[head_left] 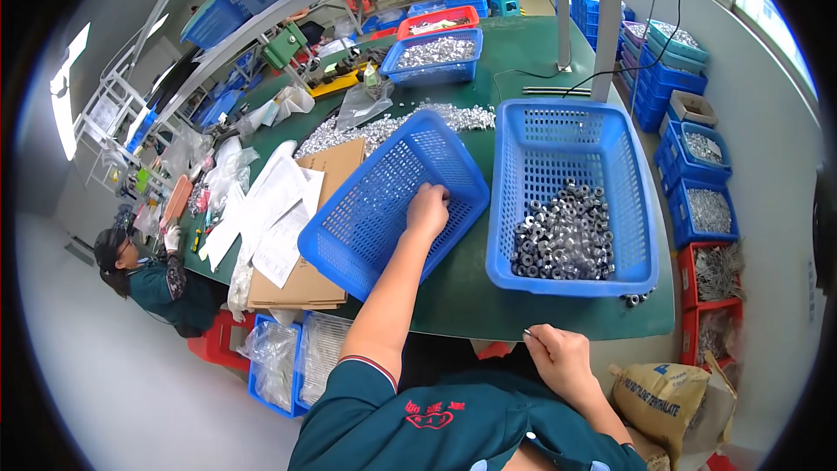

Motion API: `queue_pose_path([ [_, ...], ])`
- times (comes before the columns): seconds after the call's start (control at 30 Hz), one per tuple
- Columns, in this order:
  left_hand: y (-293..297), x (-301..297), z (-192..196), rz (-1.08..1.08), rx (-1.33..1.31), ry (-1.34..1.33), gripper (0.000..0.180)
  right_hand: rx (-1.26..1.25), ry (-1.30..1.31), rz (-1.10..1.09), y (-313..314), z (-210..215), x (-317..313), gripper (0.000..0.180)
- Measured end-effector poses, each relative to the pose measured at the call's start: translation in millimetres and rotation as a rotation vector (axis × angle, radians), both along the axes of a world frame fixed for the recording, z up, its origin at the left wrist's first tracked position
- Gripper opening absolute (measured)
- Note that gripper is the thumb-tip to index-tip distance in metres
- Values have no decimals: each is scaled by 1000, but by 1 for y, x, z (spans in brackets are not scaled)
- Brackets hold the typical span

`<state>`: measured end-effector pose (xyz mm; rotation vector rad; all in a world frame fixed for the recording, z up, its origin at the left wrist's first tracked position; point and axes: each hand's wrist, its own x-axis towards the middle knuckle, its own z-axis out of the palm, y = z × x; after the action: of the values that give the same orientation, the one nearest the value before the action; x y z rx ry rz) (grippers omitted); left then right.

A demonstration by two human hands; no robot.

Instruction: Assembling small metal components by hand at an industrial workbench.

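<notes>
My left hand (pixel 427 211) reaches into a tilted, empty blue mesh basket (pixel 366 209) and grips its right side. The basket leans on a stack of cardboard (pixel 336 170). To its right a second blue mesh basket (pixel 602 135) lies flat on the green table (pixel 453 296), with a heap of small metal nuts (pixel 562 235) in its near half. My right hand (pixel 558 356) rests low at the table's front edge, fingers curled, pinching what looks like a small metal piece. A pile of loose metal nuts (pixel 384 129) lies behind the tilted basket.
Another blue basket of nuts (pixel 434 54) and a red tray (pixel 436 22) stand at the far end. Papers (pixel 270 209) lie left. Stacked blue and red bins (pixel 697 183) line the floor at right. A person (pixel 148 275) sits at far left. A sack (pixel 671 397) lies lower right.
</notes>
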<state>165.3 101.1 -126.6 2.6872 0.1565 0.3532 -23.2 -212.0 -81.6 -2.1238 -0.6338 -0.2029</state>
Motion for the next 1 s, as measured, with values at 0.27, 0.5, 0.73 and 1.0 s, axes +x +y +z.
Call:
queue_pose_path([
  [0.27,4,-33,2,-26,-564,-48,25,1,25,32,5,2,-6,8],
  [0.5,-21,-135,41,-210,-1878,119,20,80,-2,91,21,7,6,9],
  [0.73,-45,-188,40,-278,-2246,334,14,81,-41,199,53,27,17,12],
  [1.0,-56,-210,41,-197,-2234,327,15,84,-30,216,72,31,11,15],
])
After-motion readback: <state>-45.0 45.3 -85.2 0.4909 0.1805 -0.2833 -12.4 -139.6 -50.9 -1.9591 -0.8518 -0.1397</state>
